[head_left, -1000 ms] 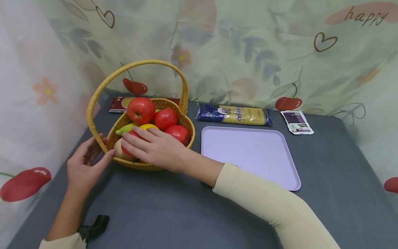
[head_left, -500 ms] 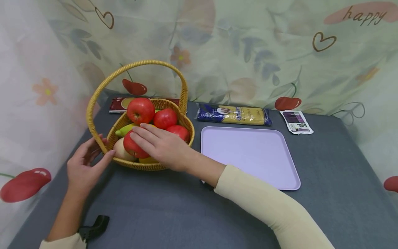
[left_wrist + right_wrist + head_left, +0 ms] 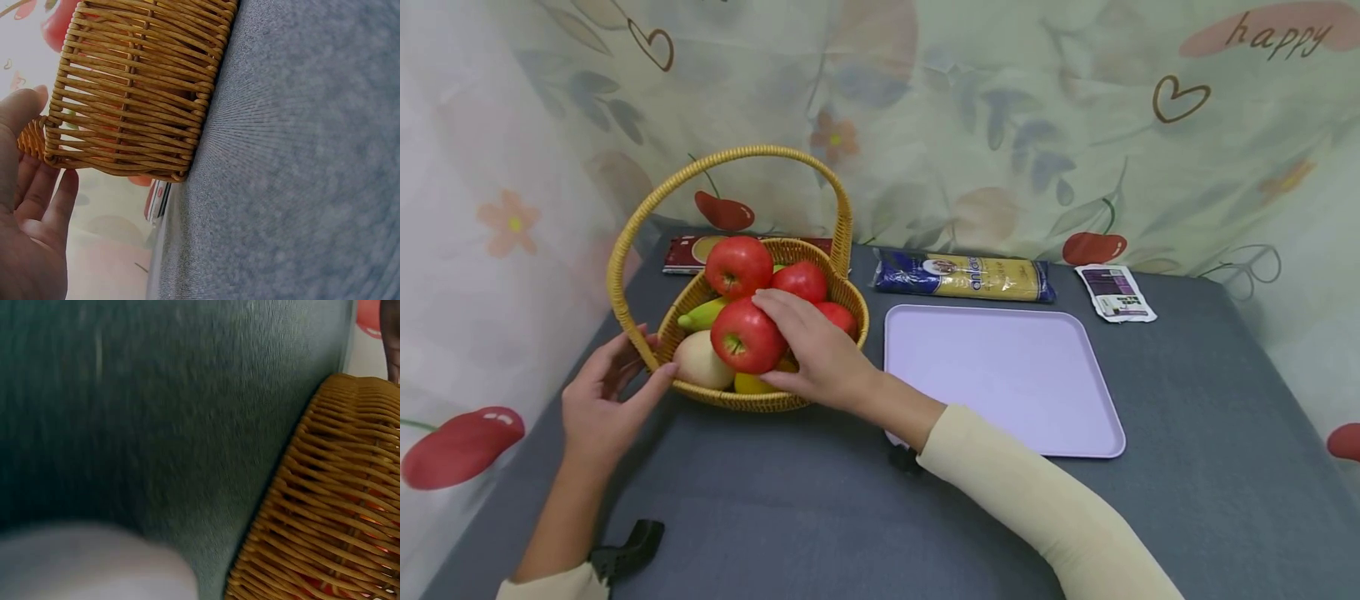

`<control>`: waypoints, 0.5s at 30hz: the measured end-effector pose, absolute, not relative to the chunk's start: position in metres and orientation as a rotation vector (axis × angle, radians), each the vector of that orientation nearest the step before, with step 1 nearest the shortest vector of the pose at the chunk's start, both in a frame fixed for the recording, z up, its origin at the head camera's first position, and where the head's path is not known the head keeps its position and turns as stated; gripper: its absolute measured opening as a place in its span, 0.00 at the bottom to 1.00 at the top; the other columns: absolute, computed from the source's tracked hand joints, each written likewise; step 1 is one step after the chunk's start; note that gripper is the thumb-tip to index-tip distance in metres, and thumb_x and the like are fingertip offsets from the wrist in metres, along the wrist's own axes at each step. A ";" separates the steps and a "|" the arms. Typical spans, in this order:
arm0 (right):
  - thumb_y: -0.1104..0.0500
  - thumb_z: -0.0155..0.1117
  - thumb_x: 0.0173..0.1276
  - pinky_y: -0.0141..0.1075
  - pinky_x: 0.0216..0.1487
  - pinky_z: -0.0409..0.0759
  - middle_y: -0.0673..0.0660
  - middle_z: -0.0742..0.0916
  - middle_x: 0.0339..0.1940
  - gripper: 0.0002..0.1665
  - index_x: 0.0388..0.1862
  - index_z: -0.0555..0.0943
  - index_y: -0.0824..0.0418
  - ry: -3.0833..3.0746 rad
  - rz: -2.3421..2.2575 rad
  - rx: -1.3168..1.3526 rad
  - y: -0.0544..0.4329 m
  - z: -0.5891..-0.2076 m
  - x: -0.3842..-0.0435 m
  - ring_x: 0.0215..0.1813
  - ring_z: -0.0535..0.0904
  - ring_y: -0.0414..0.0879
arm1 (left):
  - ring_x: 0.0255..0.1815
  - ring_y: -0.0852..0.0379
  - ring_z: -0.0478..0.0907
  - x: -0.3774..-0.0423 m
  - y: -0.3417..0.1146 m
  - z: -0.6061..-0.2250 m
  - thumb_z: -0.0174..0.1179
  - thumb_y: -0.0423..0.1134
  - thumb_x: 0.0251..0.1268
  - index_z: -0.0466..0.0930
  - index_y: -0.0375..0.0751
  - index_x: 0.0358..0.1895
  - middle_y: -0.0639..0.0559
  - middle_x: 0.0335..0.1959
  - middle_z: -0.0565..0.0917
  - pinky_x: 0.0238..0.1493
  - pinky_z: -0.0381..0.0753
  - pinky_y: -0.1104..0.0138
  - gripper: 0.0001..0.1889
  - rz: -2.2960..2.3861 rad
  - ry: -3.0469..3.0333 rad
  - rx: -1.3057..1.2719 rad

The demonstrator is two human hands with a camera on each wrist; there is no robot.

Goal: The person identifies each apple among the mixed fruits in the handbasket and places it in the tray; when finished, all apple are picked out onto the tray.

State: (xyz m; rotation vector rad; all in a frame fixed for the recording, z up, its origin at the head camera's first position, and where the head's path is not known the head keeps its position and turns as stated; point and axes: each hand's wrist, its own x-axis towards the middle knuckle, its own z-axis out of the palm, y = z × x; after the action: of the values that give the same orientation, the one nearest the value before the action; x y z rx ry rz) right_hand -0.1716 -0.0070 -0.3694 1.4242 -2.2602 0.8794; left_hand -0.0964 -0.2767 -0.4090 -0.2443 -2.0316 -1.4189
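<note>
A wicker basket (image 3: 722, 399) with a tall arched handle stands at the left of the table, full of fruit. My right hand (image 3: 823, 354) holds a red apple (image 3: 747, 337) over the front of the basket, thumb below and fingers along its top. Under and beside it lie a pale round fruit (image 3: 702, 361) and a yellow fruit (image 3: 752, 384). Other red apples (image 3: 739, 265) and a green-yellow fruit (image 3: 702, 316) sit behind. My left hand (image 3: 606, 404) grips the basket's left end at the handle's foot; the left wrist view shows thumb and fingers on either side of its rim.
Right of the basket lies a lilac tray (image 3: 1000, 375), partly covered by my right forearm. Along the back edge are a blue-and-gold packet (image 3: 966, 277), a white-and-purple sachet (image 3: 1116, 294) and a flat red packet (image 3: 683, 253) behind the basket. Printed cloth walls the table.
The right hand, earlier spread over the apple, has drawn back to the right and turned it, so the apple now shows more and sits farther right and higher. The left hand stays put.
</note>
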 end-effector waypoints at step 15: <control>0.52 0.82 0.52 0.31 0.63 0.75 0.56 0.74 0.66 0.50 0.69 0.66 0.60 -2.311 1.352 1.221 -0.005 -0.374 -0.171 0.66 0.69 0.43 | 0.53 0.59 0.82 -0.096 -0.276 -0.408 0.68 0.13 0.48 0.78 0.27 0.61 0.36 0.51 0.84 0.55 0.78 0.76 0.31 -1.412 -2.042 -0.247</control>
State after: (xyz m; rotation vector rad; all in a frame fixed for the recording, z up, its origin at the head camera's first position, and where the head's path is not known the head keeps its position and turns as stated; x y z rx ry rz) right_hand -0.1710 -0.0050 -0.3737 1.2215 -2.3112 1.3523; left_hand -0.0960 -0.2765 -0.4080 -0.2466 -2.0421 -1.4121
